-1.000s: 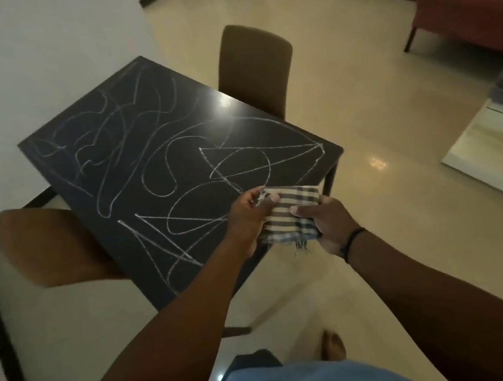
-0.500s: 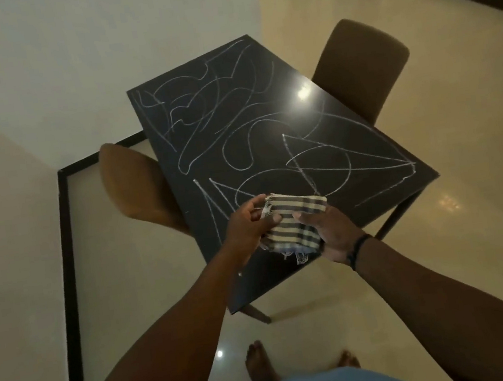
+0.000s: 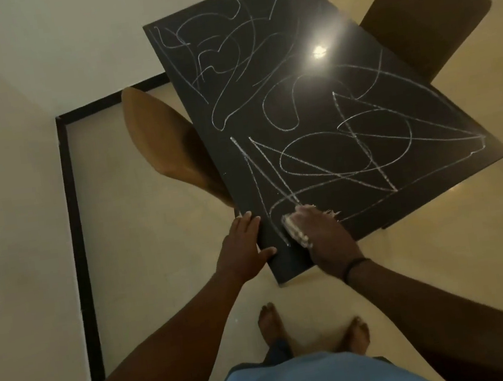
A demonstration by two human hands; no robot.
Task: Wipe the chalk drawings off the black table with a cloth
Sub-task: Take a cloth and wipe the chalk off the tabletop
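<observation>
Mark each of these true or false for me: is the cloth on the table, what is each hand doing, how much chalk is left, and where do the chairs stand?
1. The right hand presses the cloth onto the black table. True.
2. The left hand holds the cloth too. False: it rests flat on the table's near left edge, apart from the cloth.
3. Most of the chalk drawings are already wiped off. False: lines cover nearly the whole top.
4. A chair stands on the table's left side and another chair on its right. True.
5. The cloth lies at the table's far end. False: it is near the corner closest to the person.
</observation>
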